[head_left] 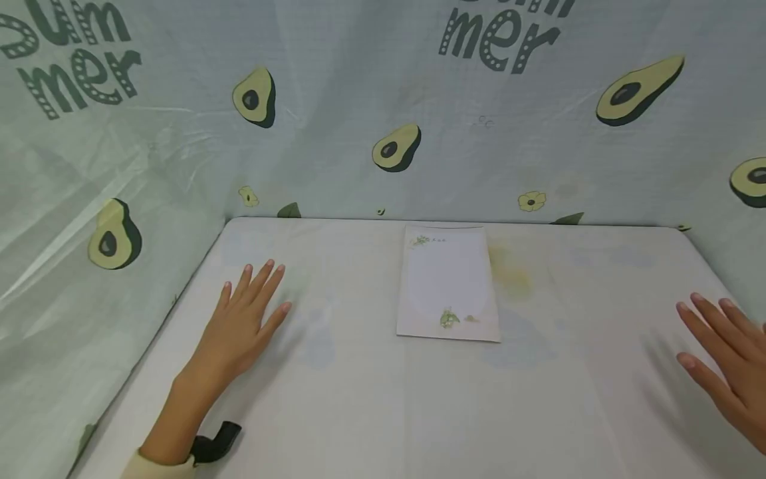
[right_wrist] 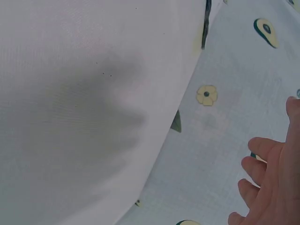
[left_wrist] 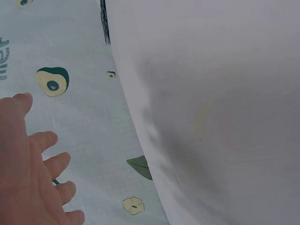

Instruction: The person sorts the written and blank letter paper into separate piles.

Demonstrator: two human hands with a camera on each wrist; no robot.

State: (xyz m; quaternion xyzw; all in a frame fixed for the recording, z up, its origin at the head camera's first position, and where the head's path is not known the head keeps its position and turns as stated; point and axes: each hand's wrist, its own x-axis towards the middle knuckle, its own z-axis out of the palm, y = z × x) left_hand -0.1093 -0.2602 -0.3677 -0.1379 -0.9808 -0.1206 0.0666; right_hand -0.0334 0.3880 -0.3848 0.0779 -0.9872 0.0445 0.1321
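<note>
A white notepad (head_left: 449, 283) with small green plant prints lies flat near the back of the white-covered table (head_left: 359, 399), a little right of the middle. My left hand (head_left: 242, 332) hovers over the table's left side with its fingers spread and fairly straight, holding nothing. At the right edge of the head view, my right hand (head_left: 733, 359) is likewise spread above the table and partly cut off. Both hands are well apart from the notepad. The left wrist view shows the left palm and fingertips (left_wrist: 58, 164); the right wrist view shows the right fingers (right_wrist: 255, 168), also holding nothing.
A pale green curtain (head_left: 335, 80) printed with avocados and lettering surrounds the table at the back and sides. Beside the left wrist sits a black curved piece (head_left: 217, 442), partly under the sleeve (head_left: 158, 468). Faint yellow and blue patches mark the table cover.
</note>
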